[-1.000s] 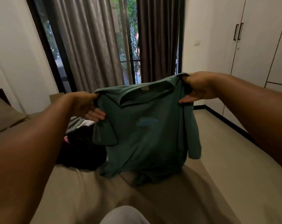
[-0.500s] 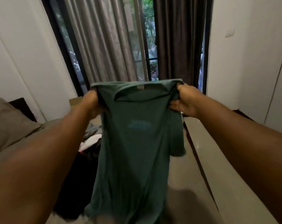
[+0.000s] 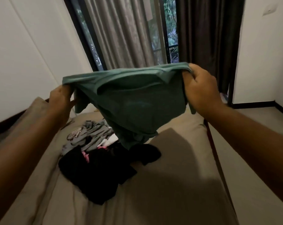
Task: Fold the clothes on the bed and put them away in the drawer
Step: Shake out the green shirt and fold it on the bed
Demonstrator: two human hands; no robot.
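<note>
I hold a green T-shirt (image 3: pixel 137 104) up in the air over the bed (image 3: pixel 178 184). My left hand (image 3: pixel 61 98) grips its left shoulder and my right hand (image 3: pixel 200 90) grips its right shoulder. The shirt is stretched between them with its hem swung away from me, hanging above a heap of clothes (image 3: pixel 101 153). That heap holds black, grey, white and pink garments and lies on the beige sheet left of centre. No drawer is in view.
A beige pillow (image 3: pixel 35 108) lies at the bed's left by the white wall. Behind the bed stand grey and dark curtains (image 3: pixel 121 33) over a glass door. Tiled floor (image 3: pixel 259 127) runs along the bed's right edge.
The shirt has swung outward and upward from hanging straight down, and my hands have spread wider apart. The view has tilted down, showing the heap of clothes on the bed.
</note>
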